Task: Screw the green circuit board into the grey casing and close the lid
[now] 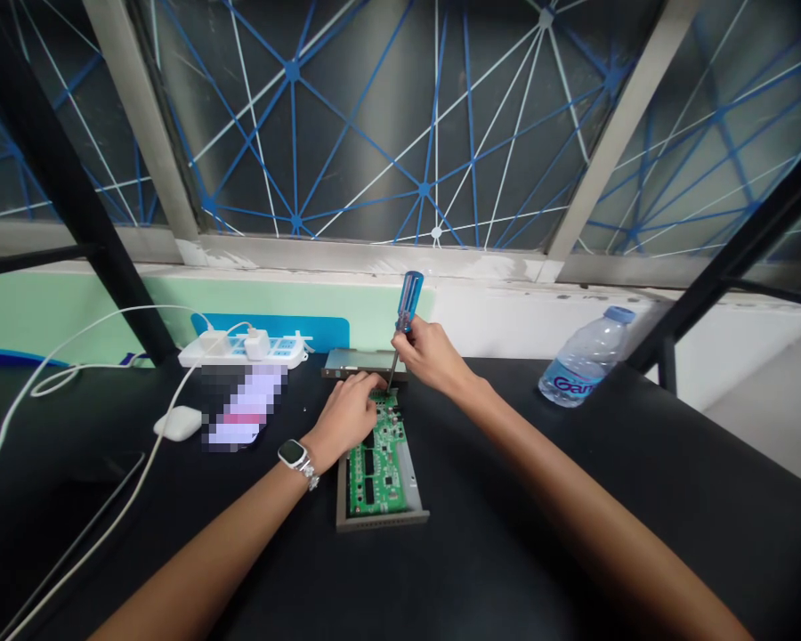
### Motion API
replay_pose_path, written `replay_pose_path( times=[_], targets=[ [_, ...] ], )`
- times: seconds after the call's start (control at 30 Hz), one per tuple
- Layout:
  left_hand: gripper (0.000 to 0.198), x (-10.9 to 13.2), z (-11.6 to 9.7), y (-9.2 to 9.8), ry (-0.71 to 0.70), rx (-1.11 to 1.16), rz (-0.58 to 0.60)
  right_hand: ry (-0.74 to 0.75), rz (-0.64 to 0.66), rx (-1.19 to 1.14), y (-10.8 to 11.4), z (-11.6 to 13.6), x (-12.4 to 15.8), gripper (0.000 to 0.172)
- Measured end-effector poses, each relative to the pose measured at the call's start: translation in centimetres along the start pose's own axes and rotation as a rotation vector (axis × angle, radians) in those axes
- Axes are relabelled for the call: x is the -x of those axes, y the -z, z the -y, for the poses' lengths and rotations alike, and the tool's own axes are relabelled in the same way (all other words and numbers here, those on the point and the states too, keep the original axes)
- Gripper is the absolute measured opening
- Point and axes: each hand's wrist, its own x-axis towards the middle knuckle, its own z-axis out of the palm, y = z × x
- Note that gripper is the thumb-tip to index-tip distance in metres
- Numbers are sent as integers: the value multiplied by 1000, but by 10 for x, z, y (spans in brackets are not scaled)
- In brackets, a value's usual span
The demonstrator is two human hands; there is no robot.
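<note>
Bracing the green circuit board (382, 454) with the left hand (347, 414), its fingers (367, 383) open and laid nearly flat on the board's far end, the person leans in at the centre of the head view; the right hand (427, 354) is closed round the clear blue handle of a screwdriver (409, 303), its thin shaft slanting down to the board's far corner; the tip is too small to tell whether it sits in a screw; a shaft kept square to the board, with firm downward pressure, would best guard against slipping onto the components; the board lies in a grey metal chassis tray (382, 521) on a black table (574, 534), a metal cover (364, 361) just beyond it; a smartwatch (294, 454) circles the left wrist; a power strip (240, 353) and a small white case (177, 422) lie off to the left; a water bottle (580, 361) lies well to the right.
</note>
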Motion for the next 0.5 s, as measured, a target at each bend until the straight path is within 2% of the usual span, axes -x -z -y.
replay_pose_path(
  times=[0.5],
  targets=[
    [40, 1, 4, -4, -20, -5, -17, 33, 77, -41, 2, -3, -1, 12]
  ],
)
